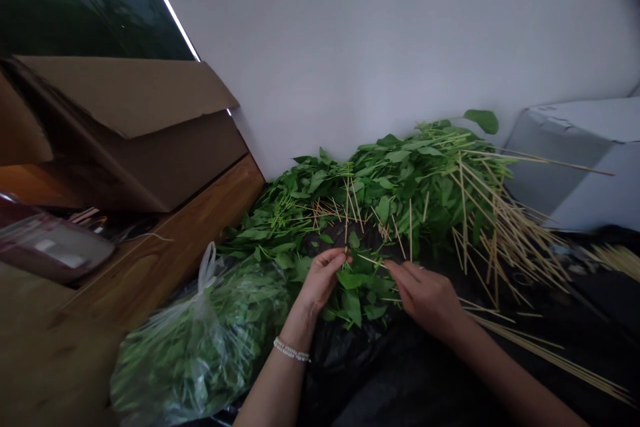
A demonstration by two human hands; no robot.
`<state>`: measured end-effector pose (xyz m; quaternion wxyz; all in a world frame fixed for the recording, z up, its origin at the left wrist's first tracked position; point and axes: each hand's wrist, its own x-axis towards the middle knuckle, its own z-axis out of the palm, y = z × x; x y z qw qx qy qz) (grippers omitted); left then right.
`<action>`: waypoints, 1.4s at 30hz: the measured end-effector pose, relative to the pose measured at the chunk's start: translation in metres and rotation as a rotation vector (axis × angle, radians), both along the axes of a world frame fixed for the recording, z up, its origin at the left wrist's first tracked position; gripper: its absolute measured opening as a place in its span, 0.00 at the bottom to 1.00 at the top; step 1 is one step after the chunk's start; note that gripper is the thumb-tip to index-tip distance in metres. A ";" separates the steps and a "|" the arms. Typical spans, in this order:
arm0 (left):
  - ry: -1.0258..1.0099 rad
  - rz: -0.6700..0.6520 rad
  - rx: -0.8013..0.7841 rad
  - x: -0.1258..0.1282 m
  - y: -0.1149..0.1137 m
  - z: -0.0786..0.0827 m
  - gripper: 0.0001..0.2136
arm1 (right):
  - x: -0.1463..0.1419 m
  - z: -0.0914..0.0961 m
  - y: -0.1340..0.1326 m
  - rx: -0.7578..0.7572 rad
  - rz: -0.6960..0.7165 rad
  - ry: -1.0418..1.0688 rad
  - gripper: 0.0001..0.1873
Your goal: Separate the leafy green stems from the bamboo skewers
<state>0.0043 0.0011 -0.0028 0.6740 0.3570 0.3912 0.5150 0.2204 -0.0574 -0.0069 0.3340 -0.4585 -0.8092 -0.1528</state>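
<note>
My left hand [323,277] pinches a thin bamboo skewer [346,227] that stands upright from its fingertips, with green leaves [357,287] bunched just below. My right hand [425,297] is closed in a pinch on the leaves and on a second thin stick [370,260] that points left toward the other hand. Both hands hover over a black sheet [380,373] covering the surface. A beaded bracelet [291,350] circles my left wrist.
A large heap of green leaves [390,180] mixed with several skewers [500,227] lies against the white wall. A clear plastic bag of leaves [195,347] sits at lower left. A cardboard box [135,127] and wooden ledge [165,247] stand left; a grey box [575,160] right.
</note>
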 end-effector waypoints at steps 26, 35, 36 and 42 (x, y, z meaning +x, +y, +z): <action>0.021 -0.102 0.025 0.002 -0.003 -0.002 0.11 | -0.005 -0.003 -0.002 0.016 0.026 -0.023 0.18; 0.052 -0.077 0.020 0.002 -0.003 -0.003 0.12 | -0.006 -0.005 -0.002 0.006 0.009 -0.032 0.18; 0.057 -0.074 0.021 0.002 -0.003 -0.003 0.12 | -0.006 -0.005 -0.002 0.001 0.009 -0.032 0.18; 0.085 -0.082 0.024 0.002 -0.003 -0.004 0.11 | -0.008 -0.006 -0.003 0.020 0.016 -0.038 0.18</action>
